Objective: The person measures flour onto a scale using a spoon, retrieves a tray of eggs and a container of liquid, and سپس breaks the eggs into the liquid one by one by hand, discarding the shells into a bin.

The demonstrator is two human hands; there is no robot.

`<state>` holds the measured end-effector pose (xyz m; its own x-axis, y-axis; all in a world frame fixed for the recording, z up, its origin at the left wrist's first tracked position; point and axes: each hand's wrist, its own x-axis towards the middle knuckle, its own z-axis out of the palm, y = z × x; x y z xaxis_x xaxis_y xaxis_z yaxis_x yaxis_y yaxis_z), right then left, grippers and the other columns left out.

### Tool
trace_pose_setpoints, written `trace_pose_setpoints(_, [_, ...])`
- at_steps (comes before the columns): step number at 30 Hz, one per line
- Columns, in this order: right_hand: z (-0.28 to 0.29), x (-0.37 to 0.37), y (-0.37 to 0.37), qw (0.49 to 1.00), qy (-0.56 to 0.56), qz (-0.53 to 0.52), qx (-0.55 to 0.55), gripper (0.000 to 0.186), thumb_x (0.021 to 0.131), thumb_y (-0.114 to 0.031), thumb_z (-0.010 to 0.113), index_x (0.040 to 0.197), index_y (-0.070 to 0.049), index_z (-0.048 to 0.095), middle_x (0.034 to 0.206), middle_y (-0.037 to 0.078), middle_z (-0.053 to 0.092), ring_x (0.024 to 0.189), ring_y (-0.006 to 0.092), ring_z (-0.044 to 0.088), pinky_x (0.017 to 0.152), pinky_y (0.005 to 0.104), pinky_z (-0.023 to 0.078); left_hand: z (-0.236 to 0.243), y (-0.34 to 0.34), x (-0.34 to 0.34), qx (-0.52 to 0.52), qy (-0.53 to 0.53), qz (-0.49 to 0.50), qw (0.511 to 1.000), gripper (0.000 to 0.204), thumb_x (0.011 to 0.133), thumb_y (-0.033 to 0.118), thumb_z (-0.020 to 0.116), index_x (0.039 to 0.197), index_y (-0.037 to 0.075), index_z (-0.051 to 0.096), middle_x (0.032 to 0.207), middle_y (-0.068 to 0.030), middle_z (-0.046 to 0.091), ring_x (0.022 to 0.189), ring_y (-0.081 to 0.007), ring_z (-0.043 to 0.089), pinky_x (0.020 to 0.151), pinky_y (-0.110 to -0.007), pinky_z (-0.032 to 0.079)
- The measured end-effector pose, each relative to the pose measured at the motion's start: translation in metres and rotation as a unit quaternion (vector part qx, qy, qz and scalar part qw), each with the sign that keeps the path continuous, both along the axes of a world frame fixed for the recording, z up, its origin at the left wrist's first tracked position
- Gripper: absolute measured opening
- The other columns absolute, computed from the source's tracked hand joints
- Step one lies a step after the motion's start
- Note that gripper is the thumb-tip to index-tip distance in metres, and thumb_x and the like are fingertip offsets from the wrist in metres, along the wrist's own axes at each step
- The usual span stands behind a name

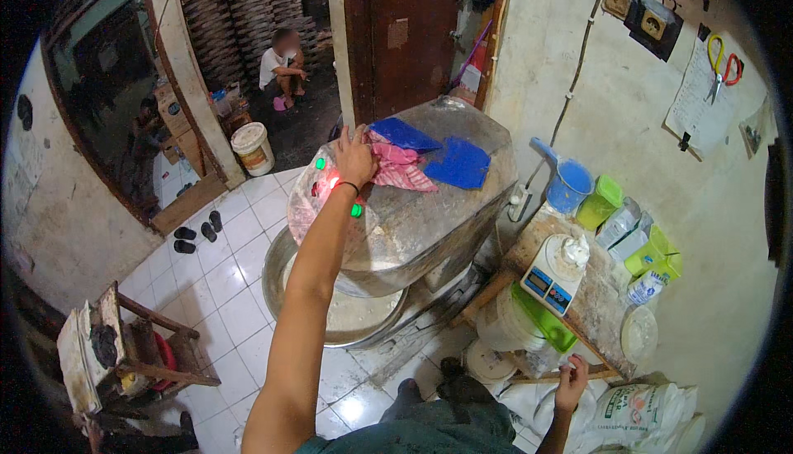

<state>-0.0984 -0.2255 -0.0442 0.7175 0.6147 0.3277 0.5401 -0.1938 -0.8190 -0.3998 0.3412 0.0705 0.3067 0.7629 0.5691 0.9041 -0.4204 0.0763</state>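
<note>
My left hand [355,160] reaches out to the mixer's grey, flour-dusted top [405,227]. Its fingers are stretched and apart, beside a crumpled pink checked cloth [401,169], and hide part of the panel edge. Two green knobs [356,210] and a glowing red light lie close to the wrist. Blue flat pieces [457,163] rest on and beside the cloth. Under the machine head sits a large metal bowl [277,276] with pale contents. My right hand [572,381] hangs low by the wooden table, fingers loosely bent and apart, holding nothing.
The wooden table [599,305] carries a digital scale [549,276] with a white heap, a blue dipper [570,185] and green containers [599,202]. White sacks [636,408] lie below. A stool [157,355] stands left. Another person [285,70] squats beyond the doorway, near a white bucket [252,148].
</note>
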Motion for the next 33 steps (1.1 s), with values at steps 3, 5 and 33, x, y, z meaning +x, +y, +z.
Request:
trace_pose_setpoints(3, [0.034, -0.017, 0.048, 0.996, 0.084, 0.014, -0.005, 0.017, 0.079, -0.002, 0.053, 0.096, 0.0, 0.053, 0.097, 0.012, 0.053, 0.087, 0.0211, 0.052, 0.076, 0.0267, 0.043, 0.024, -0.024, -0.004, 0.06, -0.076, -0.059, 0.994, 0.02, 0.062, 0.016, 0.066, 0.079, 0.005, 0.066, 0.114, -0.0095, 0.049, 0.113, -0.0331, 0.039, 0.088, -0.045, 0.036])
trace_pose_setpoints(5, [0.038, -0.026, 0.1, 0.986, 0.119, 0.097, 0.066, 0.015, 0.079, -0.002, 0.054, 0.093, 0.0, 0.055, 0.092, 0.008, 0.054, 0.082, 0.0168, 0.053, 0.074, 0.0249, 0.042, 0.025, -0.014, -0.015, 0.004, -0.144, -0.127, 0.981, 0.018, 0.061, 0.012, 0.066, 0.076, 0.003, 0.064, 0.104, -0.0127, 0.053, 0.102, -0.0331, 0.047, 0.083, -0.042, 0.04])
trace_pose_setpoints(33, [0.151, -0.221, 0.334, 0.628, 0.564, 0.49, 0.217, 0.072, 0.082, -0.048, 0.053, 0.131, -0.002, 0.03, 0.119, 0.01, 0.043, 0.102, 0.0172, 0.047, 0.088, 0.03, 0.039, 0.037, -0.297, 0.012, 0.011, -0.541, -0.094, 0.836, 0.05, 0.089, 0.04, 0.039, 0.113, -0.002, 0.049, 0.14, -0.0176, 0.016, 0.131, -0.0316, 0.012, 0.104, -0.048, 0.014])
